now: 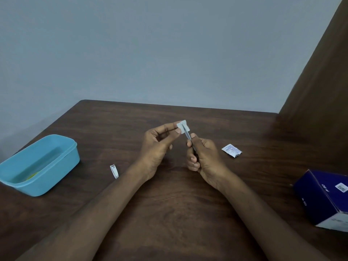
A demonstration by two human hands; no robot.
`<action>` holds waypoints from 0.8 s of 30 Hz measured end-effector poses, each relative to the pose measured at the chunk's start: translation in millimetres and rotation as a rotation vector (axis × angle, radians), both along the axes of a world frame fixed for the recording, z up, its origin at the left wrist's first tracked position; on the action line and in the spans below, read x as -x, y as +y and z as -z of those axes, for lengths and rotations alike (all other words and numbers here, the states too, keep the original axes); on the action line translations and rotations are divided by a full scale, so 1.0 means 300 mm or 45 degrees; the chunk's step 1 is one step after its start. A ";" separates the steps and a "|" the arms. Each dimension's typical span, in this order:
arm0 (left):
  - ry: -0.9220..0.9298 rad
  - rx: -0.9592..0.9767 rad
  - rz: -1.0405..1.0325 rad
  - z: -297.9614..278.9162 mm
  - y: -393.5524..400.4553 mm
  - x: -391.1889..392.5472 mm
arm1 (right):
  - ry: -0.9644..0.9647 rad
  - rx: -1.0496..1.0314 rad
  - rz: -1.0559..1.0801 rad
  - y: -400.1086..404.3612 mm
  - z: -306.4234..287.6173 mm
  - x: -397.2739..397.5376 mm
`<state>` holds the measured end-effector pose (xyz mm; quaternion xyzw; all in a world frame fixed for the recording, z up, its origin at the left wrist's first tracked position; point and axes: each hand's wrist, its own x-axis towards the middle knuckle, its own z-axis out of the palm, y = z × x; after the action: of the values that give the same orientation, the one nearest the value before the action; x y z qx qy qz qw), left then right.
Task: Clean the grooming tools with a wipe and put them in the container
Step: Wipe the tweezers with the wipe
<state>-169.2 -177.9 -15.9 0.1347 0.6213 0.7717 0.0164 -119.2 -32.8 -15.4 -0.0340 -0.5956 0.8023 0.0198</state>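
My left hand (pixel 158 146) pinches a small white wipe (pixel 183 126) between thumb and forefinger, above the middle of the table. The wipe is folded around the tip of metal tweezers (pixel 187 135). My right hand (pixel 202 157) grips the tweezers' lower part, most of it hidden in the fist. A silver nail clipper (pixel 114 171) lies on the table to the left of my left forearm. The blue plastic container (pixel 62 157) stands open at the far left, with something yellow-green inside.
A torn white wipe sachet (pixel 231 150) lies to the right of my hands. A dark blue box (pixel 323 198) stands at the right edge of the dark wooden table (pixel 169 204). A brown panel (pixel 320 81) rises at the back right.
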 end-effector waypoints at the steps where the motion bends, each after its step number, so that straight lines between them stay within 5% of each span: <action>1: 0.018 -0.008 -0.009 0.003 0.002 -0.002 | 0.004 -0.006 -0.002 0.000 0.001 0.000; 12: -0.108 -0.266 -0.301 0.006 -0.009 0.033 | -0.026 -0.050 0.079 0.001 0.008 0.008; 17: 0.003 -0.073 -0.272 0.019 -0.004 0.020 | 0.079 0.070 0.074 0.018 -0.008 0.003; 24: 0.112 0.031 -0.274 0.028 0.002 0.018 | 0.264 -0.378 0.234 0.054 0.029 0.021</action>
<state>-174.7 -177.3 -24.4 0.1008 0.6415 0.7548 -0.0920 -125.5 -16.6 -24.1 -0.0023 -0.6964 0.6998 0.1590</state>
